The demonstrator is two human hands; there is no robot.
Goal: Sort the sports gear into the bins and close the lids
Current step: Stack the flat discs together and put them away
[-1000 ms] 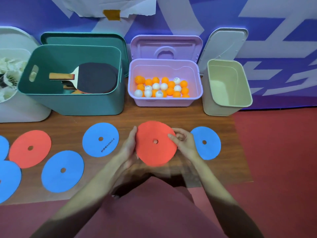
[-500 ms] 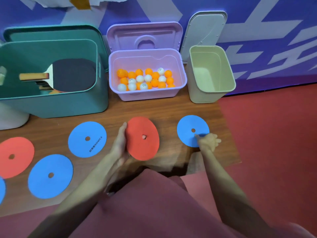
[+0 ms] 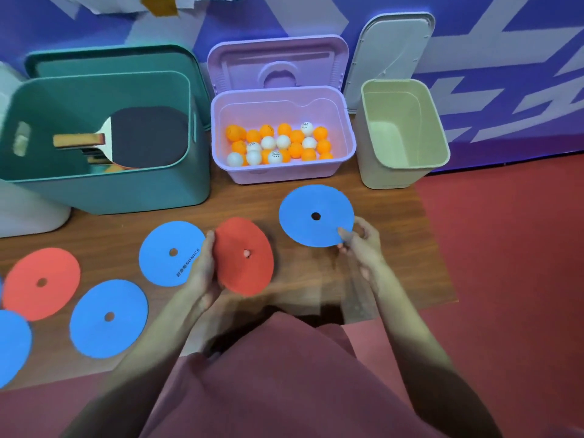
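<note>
Fingers (image 3: 343,233) of the right hand (image 3: 360,245) are pinching the right blue disc (image 3: 316,216) by its near edge, lifting it off the bench (image 3: 379,279); left hand (image 3: 203,263) is gripping the red disc (image 3: 243,256) upright, likely for stacking. Beige bin (image 3: 404,134) is standing open far right.

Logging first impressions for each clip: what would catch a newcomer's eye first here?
Probably the two discs in hand at centre: the left hand holds a red disc and the right hand pinches a blue disc by its edge. Behind them, the purple bin of orange and white balls stands out.
</note>
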